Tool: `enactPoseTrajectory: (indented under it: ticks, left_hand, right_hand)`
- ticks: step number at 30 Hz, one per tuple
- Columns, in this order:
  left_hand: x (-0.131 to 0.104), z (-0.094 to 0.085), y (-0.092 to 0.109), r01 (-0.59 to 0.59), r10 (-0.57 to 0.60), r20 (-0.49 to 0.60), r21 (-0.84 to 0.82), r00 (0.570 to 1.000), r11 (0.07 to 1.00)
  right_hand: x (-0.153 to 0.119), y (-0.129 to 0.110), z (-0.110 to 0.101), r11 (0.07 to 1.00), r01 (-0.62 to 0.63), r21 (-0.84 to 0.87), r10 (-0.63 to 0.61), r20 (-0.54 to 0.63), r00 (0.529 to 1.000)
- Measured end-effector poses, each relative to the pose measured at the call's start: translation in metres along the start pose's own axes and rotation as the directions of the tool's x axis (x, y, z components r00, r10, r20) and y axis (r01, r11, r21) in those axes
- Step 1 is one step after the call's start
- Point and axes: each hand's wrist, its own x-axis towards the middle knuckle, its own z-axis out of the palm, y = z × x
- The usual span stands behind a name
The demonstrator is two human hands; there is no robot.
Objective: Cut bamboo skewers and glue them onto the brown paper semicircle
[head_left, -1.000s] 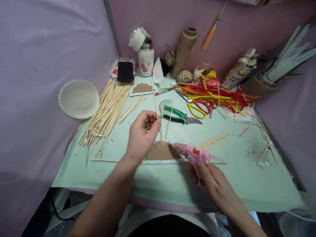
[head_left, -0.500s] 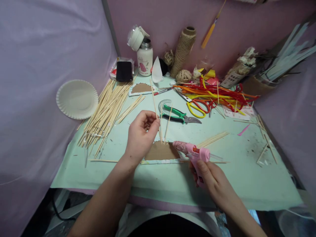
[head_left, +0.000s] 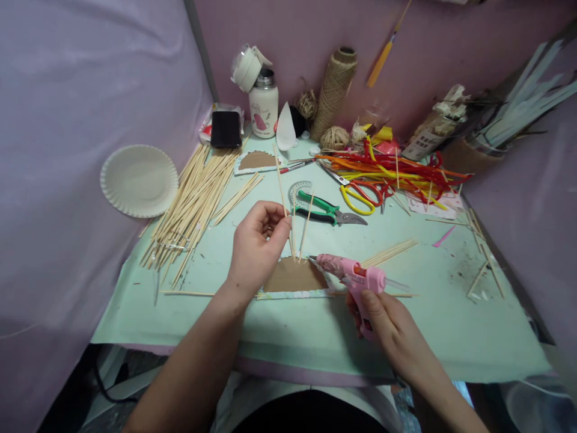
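Observation:
My left hand [head_left: 261, 240] pinches a thin wooden stick [head_left: 279, 180] between thumb and fingers, above the left part of a brown cardboard half-round [head_left: 295, 276] with a pale patterned rim. Two more sticks rise from the cardboard's top edge, one of them leaning right [head_left: 307, 225]. In my right hand [head_left: 381, 316] is a pink glue gun [head_left: 349, 270], its nozzle pointing left, close to the cardboard's upper edge. Whether the nozzle touches the edge I cannot tell. A long stick [head_left: 189, 293] lies along the cardboard's lower side.
Many loose sticks [head_left: 193, 204] and a paper plate [head_left: 139, 180] are at the left. Behind the cardboard lie green-handled pruners [head_left: 322, 210], scissors [head_left: 358, 198] and a second cardboard half-round [head_left: 256, 160]. A bottle [head_left: 264, 108], twine [head_left: 334, 90] and coloured strips [head_left: 396, 171] stand or lie farther back.
The glue gun in my right hand is tilted slightly differently, and its metal tip now shows by the cardboard's upper edge. My left hand has hardly moved.

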Motion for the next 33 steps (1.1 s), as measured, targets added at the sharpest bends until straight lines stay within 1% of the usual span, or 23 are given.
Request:
enactPoseTrajectory:
  ticks: [3,7,10,13,19,33]
  left_hand:
    - [0.0,0.0,0.0,0.0,0.0,0.001,0.007,1.0,1.0]
    - [0.0,0.0,0.001,0.003,-0.003,-0.002,0.011,1.0,1.0]
    - [0.001,0.0,0.002,0.008,-0.008,-0.003,0.014,1.0,1.0]
    - [0.001,0.0,0.002,0.007,-0.007,-0.002,0.017,1.0,1.0]
    - [0.0,0.0,0.001,0.001,-0.001,0.005,0.009,1.0,1.0]
    - [0.0,0.0,0.001,0.004,-0.004,0.003,0.012,1.0,1.0]
  right_hand:
    - [0.002,-0.002,0.0,1.0,-0.006,-0.004,0.006,-0.009,1.0]
    - [0.006,-0.003,0.0,0.999,0.021,-0.036,-0.022,-0.016,1.0]
    - [0.01,-0.004,0.001,0.998,0.03,-0.049,-0.03,0.007,1.0]
    - [0.011,-0.005,0.001,0.998,0.01,-0.056,-0.008,0.032,0.999]
    - [0.008,-0.007,-0.004,0.993,0.002,-0.122,0.001,0.019,1.0]
    - [0.005,-0.006,-0.009,0.987,0.033,-0.157,-0.032,0.011,0.999]
